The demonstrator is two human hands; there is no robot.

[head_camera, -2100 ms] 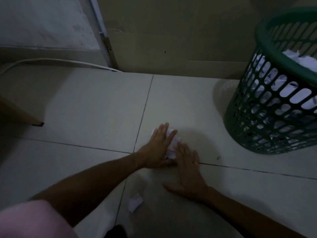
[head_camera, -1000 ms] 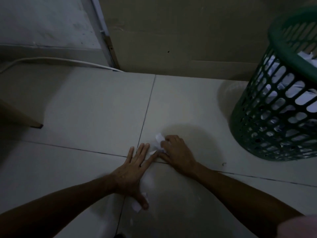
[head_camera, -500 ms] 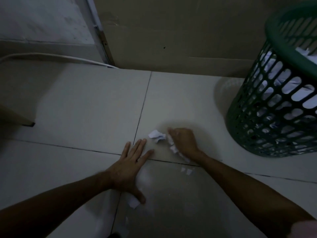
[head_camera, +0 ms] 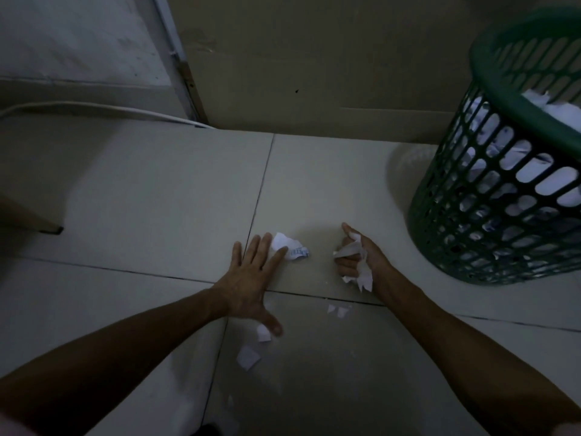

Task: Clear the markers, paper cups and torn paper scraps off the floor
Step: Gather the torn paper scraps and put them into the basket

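Dim room, low light. Floor [head_camera: 163, 190] of large pale tiles with thin dark grout lines; one line runs toward the wall, another crosses it. Back wall [head_camera: 314, 58] is plain beige panel with a faint horizontal seam low at right and a small dark speck. At left a paler, scuffed wall section [head_camera: 72, 36], split from the beige panel by a slanted metal strip [head_camera: 179, 61]. White cable [head_camera: 94, 107] runs along the foot of the left wall to the strip's base. Brown furniture leg [head_camera: 28, 215] with a dark foot rests on the floor at far left, casting a soft shadow over the tiles.
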